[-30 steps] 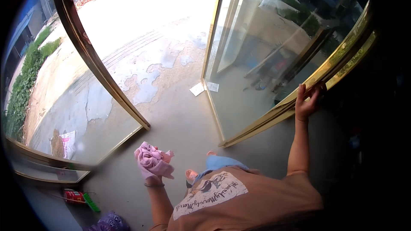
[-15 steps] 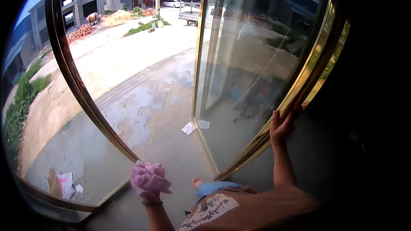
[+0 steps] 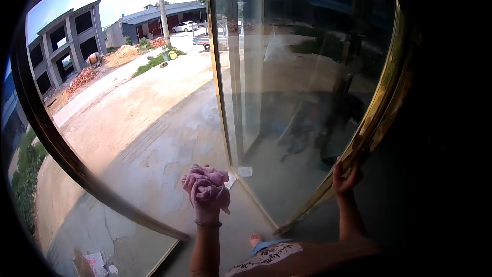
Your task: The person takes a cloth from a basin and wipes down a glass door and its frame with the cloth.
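Note:
A crumpled pink cloth (image 3: 206, 184) is bunched in my left hand (image 3: 207, 214), raised in front of the doorway. The cloth covers most of the fingers, which are closed around it. At the right, my right hand (image 3: 347, 178) grips the gold-coloured door frame (image 3: 376, 110), thumb on the near side and the other fingers partly hidden in shadow. That frame borders a glass door panel (image 3: 302, 97), which stands swung outward and carries reflections. Low on the glass sits a small white paper label (image 3: 245, 172).
Another dark frame (image 3: 72, 159) curves down the left side, with glass at its foot. Outside lie a printed bag (image 3: 96, 264), patchy concrete ground (image 3: 171, 169), brick rubble (image 3: 82, 79), a utility pole (image 3: 163, 7) and a parked white car (image 3: 184, 26). My foot (image 3: 255, 239) is on the floor below.
My left hand has moved up and to the right with the pink cloth, away from the left frame. The view has shifted, and my right hand remains on the door frame.

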A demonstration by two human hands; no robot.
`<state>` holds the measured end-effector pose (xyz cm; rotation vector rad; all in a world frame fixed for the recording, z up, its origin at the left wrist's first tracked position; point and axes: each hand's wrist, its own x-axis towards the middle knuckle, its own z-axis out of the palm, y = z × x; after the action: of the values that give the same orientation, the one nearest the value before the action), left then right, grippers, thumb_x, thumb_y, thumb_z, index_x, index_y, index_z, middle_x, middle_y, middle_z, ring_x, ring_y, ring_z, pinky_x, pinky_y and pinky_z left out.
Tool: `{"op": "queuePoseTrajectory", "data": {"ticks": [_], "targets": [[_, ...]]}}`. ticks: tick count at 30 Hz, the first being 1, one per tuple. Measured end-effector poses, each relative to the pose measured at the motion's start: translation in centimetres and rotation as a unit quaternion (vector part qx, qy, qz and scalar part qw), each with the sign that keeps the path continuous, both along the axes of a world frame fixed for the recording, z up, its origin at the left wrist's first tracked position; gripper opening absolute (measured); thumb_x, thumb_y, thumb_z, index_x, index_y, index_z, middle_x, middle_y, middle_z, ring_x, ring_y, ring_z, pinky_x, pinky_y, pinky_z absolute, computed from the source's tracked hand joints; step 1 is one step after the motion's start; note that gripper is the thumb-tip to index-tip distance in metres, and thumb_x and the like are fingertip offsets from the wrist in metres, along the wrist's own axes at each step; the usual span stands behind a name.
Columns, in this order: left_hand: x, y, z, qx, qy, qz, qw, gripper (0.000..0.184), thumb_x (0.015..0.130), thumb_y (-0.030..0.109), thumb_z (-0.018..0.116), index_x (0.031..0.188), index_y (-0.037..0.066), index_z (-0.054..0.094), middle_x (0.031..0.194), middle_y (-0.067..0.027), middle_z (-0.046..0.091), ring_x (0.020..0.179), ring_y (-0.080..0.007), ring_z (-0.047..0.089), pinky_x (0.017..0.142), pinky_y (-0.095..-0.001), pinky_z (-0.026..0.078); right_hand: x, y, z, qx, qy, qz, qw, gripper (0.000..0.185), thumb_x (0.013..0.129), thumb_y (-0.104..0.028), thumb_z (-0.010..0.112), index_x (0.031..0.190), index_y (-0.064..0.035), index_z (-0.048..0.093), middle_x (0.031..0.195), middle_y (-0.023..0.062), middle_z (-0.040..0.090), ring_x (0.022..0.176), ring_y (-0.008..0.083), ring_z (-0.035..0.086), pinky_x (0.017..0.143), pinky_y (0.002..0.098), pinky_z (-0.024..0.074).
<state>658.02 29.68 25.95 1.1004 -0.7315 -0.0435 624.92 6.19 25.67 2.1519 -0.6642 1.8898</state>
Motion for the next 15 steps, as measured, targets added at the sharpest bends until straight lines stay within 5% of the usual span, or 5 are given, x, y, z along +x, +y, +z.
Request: {"op": "queuePoseTrajectory", "data": {"ticks": [6, 7, 9, 12, 15], "targets": [[5.0, -13.0, 6.3, -0.073, -0.189, -0.071, 0.977, 0.009, 0.086, 0.013, 0.064, 0.085, 0.005, 0.059, 0.101, -0.0089, 0.061, 0.1, -0.0247, 0.06, 0.107, -0.0373, 0.048, -2.4, -5.5, -4.1, -0.026, -0.028, 0.005, 0.999, 0.07, 0.092, -0.034, 0.075, 0.138, 0.0111, 0.049, 0.101, 0.0171, 0.073, 0.088, 0.0284, 0.072, 0.075, 0.0373, 0.0579], [3.5, -15.0, 6.5, -0.177, -0.003, -0.202, 0.963, 0.024, 0.104, 0.022, 0.054, 0.116, 0.002, 0.057, 0.115, -0.0077, 0.064, 0.116, -0.0161, 0.059, 0.106, -0.0323, 0.043, -3.0, -6.9, -5.0, -0.019, -0.034, -0.012, 0.999, 0.071, 0.092, -0.034, 0.076, 0.139, 0.011, 0.048, 0.108, 0.0162, 0.072, 0.097, 0.027, 0.07, 0.081, 0.0372, 0.0566], [2.8, -19.2, 10.2, -0.168, -0.097, -0.122, 0.973, 0.014, 0.096, 0.018, 0.054, 0.092, 0.005, 0.055, 0.097, -0.0068, 0.061, 0.099, -0.0182, 0.06, 0.101, -0.0342, 0.046, -4.1, -8.9, -5.0, 0.019, -0.022, -0.004, 1.0, 0.068, 0.094, -0.033, 0.074, 0.14, 0.0095, 0.047, 0.112, 0.0162, 0.07, 0.097, 0.0268, 0.069, 0.083, 0.0373, 0.0553], [0.8, -26.0, 15.3, -0.277, -0.008, -0.154, 0.948, 0.02, 0.097, 0.016, 0.053, 0.108, 0.001, 0.061, 0.094, -0.0038, 0.062, 0.098, -0.0179, 0.061, 0.094, -0.0325, 0.048, -5.0, -10.4, -3.9, 0.1, -0.033, 0.074, 0.992, 0.06, 0.099, -0.029, 0.068, 0.142, 0.0072, 0.047, 0.117, 0.0164, 0.068, 0.097, 0.0267, 0.068, 0.085, 0.037, 0.0535], [1.8, -33.6, 21.1, -0.334, -0.188, -0.091, 0.919, 0.04, 0.104, 0.017, 0.049, 0.139, -0.001, 0.049, 0.116, -0.0073, 0.061, 0.102, -0.0168, 0.061, 0.098, -0.0281, 0.048, -3.4, -10.4, -4.4, 0.121, -0.08, -0.039, 0.989, 0.051, 0.104, -0.024, 0.059, 0.143, 0.0056, 0.046, 0.121, 0.0175, 0.065, 0.102, 0.0271, 0.067, 0.088, 0.037, 0.0524]]}}
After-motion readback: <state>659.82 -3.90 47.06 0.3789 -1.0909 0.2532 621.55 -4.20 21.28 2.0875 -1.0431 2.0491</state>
